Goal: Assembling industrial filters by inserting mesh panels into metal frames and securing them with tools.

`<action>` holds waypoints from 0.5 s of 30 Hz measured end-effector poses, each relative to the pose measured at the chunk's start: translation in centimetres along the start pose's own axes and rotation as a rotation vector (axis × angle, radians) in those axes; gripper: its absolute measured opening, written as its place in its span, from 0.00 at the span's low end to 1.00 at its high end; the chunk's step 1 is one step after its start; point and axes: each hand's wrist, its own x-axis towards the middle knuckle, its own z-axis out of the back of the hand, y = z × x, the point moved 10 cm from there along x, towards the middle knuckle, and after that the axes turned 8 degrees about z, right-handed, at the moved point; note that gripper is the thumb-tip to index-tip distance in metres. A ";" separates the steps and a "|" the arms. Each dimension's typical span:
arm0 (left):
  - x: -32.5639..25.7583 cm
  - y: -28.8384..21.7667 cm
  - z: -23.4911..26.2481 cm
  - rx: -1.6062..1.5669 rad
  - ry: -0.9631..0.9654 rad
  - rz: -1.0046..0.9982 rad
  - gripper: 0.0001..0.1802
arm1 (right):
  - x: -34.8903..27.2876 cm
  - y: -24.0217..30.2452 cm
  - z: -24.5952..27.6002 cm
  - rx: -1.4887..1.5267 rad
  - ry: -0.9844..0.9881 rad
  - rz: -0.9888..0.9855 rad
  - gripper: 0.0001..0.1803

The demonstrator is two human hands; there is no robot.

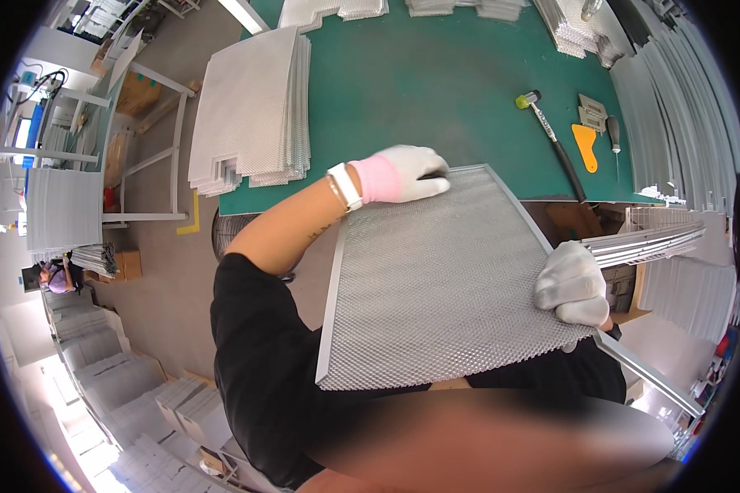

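Note:
A silver metal mesh panel (pixel 436 279) is tilted between my body and the table's near edge. Narrow metal frame strips run along its left, far and right sides, while the near side shows bare mesh. My left hand (pixel 407 174), in a white glove with a pink cuff, is closed over the panel's far edge. At the right edge, my right hand (pixel 573 283), also gloved in white, has its fingers curled around the panel and frame; its fingertips are partly hidden. From below that hand a metal frame strip (pixel 649 374) juts outward to the lower right.
On the green table (pixel 403 90) lie a mallet (pixel 551 135), a yellow scraper (pixel 585 148) and a screwdriver (pixel 614 133). Stacked mesh sheets (pixel 251 99) stand at the left. Long metal strips (pixel 674 115) fill the right side, with more strips (pixel 645 244) below.

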 end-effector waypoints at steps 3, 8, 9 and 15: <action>-4.6 -0.4 3.6 -0.117 -0.049 0.084 0.30 | 0.3 -0.3 1.7 -0.077 -0.135 0.096 0.24; -18.8 -9.6 10.1 -0.504 -0.221 -1.041 0.43 | 1.9 -5.9 5.3 -0.211 -0.085 -0.224 0.21; -19.5 -9.3 10.5 -0.645 -0.783 -0.888 0.27 | 1.6 -7.8 6.5 -0.225 -0.197 -0.317 0.20; -20.9 -10.0 12.3 -0.312 -1.272 -0.634 0.20 | 2.8 -10.9 7.6 -0.198 -0.411 -0.342 0.21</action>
